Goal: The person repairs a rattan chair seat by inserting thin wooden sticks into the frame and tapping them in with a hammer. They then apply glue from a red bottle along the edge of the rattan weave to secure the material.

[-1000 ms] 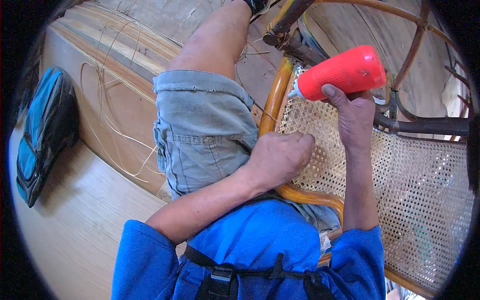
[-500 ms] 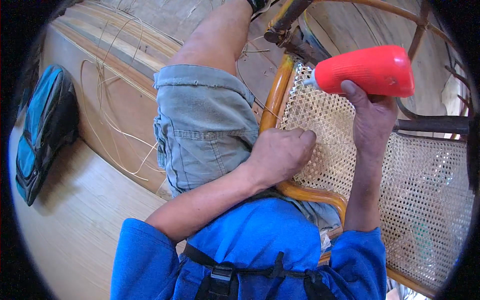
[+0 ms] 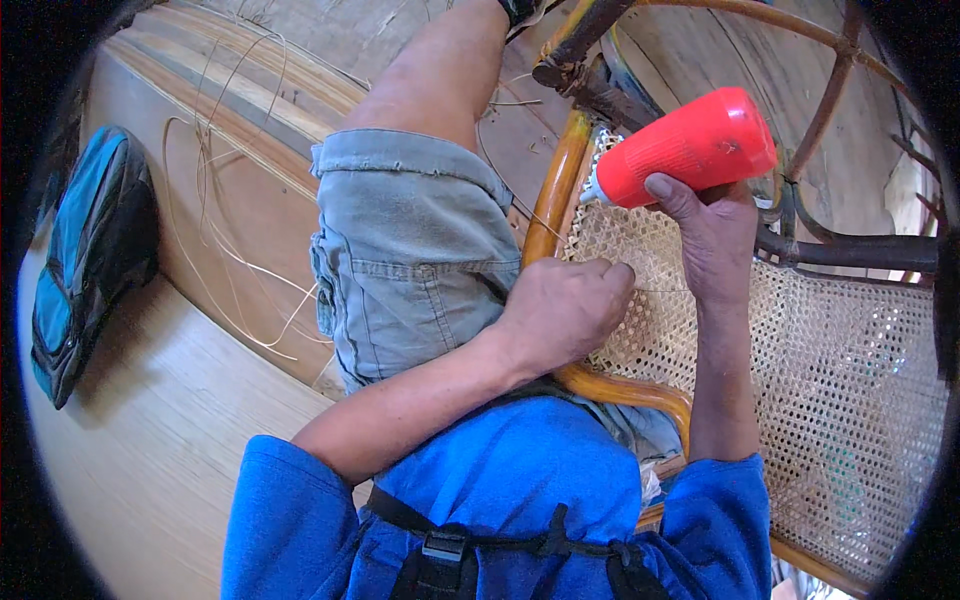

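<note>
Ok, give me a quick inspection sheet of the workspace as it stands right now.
Surface: woven cane panel in a rattan frame, lying across the person's lap; weave looks whole where visible.
Job's things: red bottle, tilted, nozzle down at the cane near the frame edge.
Clutter: loose cane strands on the wooden floor.
Hands: right hand grips the bottle from below; left hand is closed, resting on the cane, seemingly pinching a thin strand.
Cables: nothing seen.
Surroundings: blue bag on the floor at left; dark chair parts beyond the panel.
</note>
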### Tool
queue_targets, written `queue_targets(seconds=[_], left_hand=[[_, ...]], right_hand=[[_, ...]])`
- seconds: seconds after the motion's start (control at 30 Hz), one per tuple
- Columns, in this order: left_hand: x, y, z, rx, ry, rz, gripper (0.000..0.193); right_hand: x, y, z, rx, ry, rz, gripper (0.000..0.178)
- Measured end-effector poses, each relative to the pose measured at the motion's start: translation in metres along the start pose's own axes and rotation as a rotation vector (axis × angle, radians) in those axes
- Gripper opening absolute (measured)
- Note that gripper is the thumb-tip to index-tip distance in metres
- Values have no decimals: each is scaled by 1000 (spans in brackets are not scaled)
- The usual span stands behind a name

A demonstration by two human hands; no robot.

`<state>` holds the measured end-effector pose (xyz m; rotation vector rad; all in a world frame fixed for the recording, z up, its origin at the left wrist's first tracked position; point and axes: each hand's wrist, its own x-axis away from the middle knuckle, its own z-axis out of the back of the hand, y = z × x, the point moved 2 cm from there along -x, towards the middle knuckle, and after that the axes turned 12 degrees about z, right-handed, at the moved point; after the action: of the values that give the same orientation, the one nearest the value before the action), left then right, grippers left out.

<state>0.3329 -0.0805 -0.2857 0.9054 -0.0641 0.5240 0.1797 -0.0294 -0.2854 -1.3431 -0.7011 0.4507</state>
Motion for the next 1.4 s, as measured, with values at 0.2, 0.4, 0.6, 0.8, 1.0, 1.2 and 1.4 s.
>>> queue_targets(seconds=[0.2, 0.4, 0.6, 0.8, 1.0, 1.2, 1.4], left_hand=[[1, 0, 0, -14, -21, -11, 8], [2, -1, -3, -12, 6, 11, 12], [3, -2, -4, -4, -5, -3, 12], [3, -3, -4, 11, 15, -32, 13], [3, -2, -3, -16, 12, -37, 13], [4, -3, -3, -14, -12, -46, 10], [3, -3, -4, -13, -23, -24, 14]], right_hand=[[-5, 1, 0, 27, -39, 12, 35], [3, -12, -18, -2, -71, 107, 44], [7, -24, -7, 50, 68, 172, 43], [4, -14, 7, 35, 75, -9, 41], [8, -6, 0, -53, -4, 49, 38], [9, -9, -8, 59, -41, 28, 42], [17, -16, -23, -66, -41, 35, 38]])
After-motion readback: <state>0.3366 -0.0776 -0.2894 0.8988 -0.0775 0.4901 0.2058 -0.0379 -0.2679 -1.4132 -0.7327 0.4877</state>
